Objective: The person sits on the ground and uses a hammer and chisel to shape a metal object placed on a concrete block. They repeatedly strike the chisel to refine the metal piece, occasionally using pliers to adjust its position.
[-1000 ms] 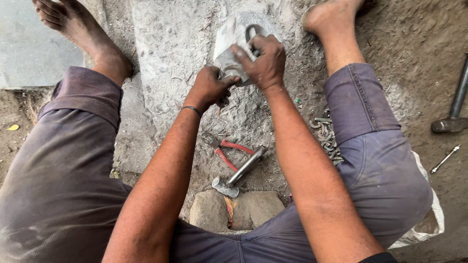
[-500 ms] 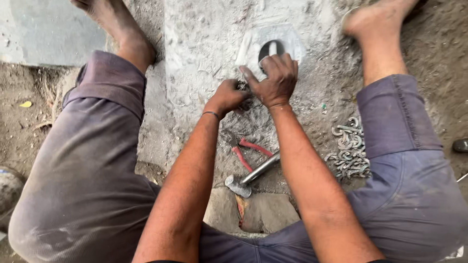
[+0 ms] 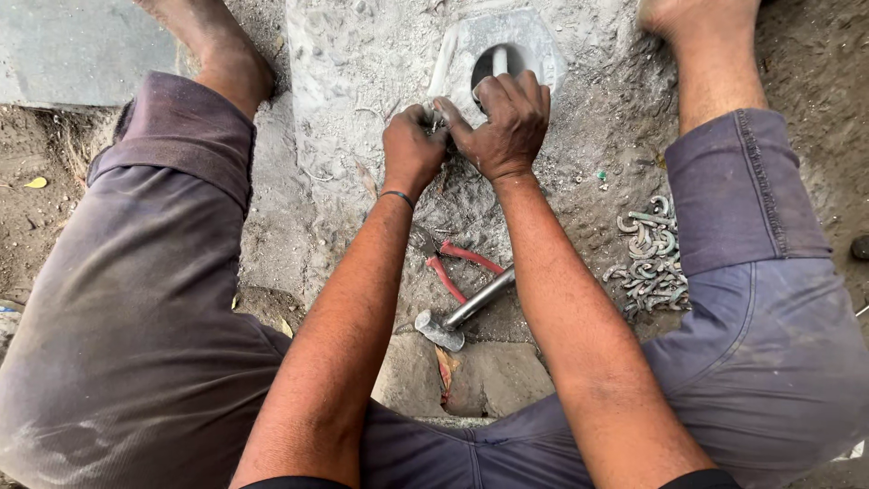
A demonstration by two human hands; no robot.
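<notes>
Near the top centre of the frame, your left hand [image 3: 412, 149] and right hand [image 3: 507, 122] pinch a small metal piece [image 3: 438, 115] against a grey block [image 3: 507, 45], work seemingly midway, with bent links [image 3: 652, 258] piled at right, pliers [image 3: 453, 263] and hammer [image 3: 462, 312] idle below.

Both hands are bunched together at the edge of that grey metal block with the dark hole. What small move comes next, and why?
Probably keep the right hand pressing on the grey block while the left hand works the small piece pinched between them. What that piece is cannot be told. The red-handled pliers and hammer lie untouched between the forearms, within reach if fingers alone fail.
</notes>
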